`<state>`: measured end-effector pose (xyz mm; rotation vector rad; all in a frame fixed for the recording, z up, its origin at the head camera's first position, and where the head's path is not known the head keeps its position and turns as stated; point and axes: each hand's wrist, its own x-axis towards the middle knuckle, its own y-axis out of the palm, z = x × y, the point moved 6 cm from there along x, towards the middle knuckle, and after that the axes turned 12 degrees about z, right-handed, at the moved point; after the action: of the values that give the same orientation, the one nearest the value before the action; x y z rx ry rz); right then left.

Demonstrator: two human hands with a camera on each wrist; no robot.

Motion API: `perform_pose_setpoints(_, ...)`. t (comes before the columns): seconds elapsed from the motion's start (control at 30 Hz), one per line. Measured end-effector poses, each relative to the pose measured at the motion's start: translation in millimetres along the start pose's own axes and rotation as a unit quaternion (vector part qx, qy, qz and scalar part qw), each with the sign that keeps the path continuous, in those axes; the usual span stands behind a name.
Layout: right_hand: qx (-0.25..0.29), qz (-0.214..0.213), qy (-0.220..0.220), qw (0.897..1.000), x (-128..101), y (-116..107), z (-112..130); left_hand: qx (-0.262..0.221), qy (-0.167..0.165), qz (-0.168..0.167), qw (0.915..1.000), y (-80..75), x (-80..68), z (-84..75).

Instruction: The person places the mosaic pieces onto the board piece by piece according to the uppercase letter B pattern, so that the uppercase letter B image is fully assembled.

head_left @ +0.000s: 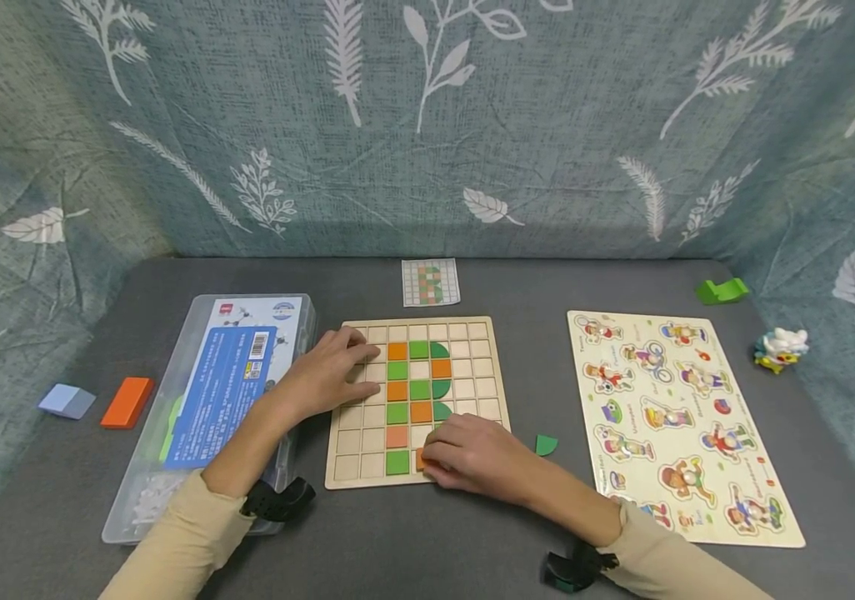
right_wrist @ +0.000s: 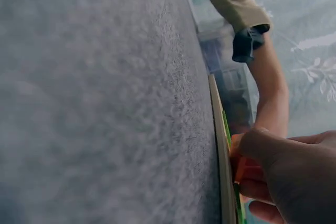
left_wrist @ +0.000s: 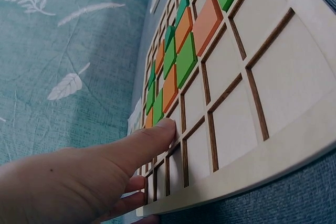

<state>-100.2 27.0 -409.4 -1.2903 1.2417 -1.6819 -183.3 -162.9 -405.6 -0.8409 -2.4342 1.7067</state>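
Observation:
A wooden grid board [head_left: 372,466] lies on the table with orange and green square tiles and dark green rounded pieces in its cells. My right hand [head_left: 480,454] pinches an orange square tile [head_left: 420,459] at the board's near row, beside a green tile [head_left: 397,462]. In the right wrist view the thumb and fingers close on that orange tile [right_wrist: 240,168], partly hidden by them. My left hand [left_wrist: 79,174] rests on the board's left side, thumb and fingers extended over cells. A small pattern card [head_left: 431,283] lies behind the board.
A loose green quarter-round piece [head_left: 546,445] lies right of the board. Farther right are a picture puzzle board [head_left: 667,450], a green block [head_left: 722,291] and a small toy figure [head_left: 781,349]. On the left sit a plastic case [head_left: 232,383], an orange block [head_left: 127,402] and a blue block [head_left: 67,401].

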Motion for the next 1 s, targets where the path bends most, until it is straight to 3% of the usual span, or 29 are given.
perform_pose_setpoints(0.23,-0.009,0.034,0.016,0.999,8.0,0.5,2.9,-0.003,-0.001,0.003,1.0,0.5,0.3,-0.1)
perform_pose_setpoints(1.0,-0.02,0.045,0.019,0.999,10.9,-1.3,0.9,-0.006,0.007,0.003,1.0,-1.6,-1.7,-0.8)
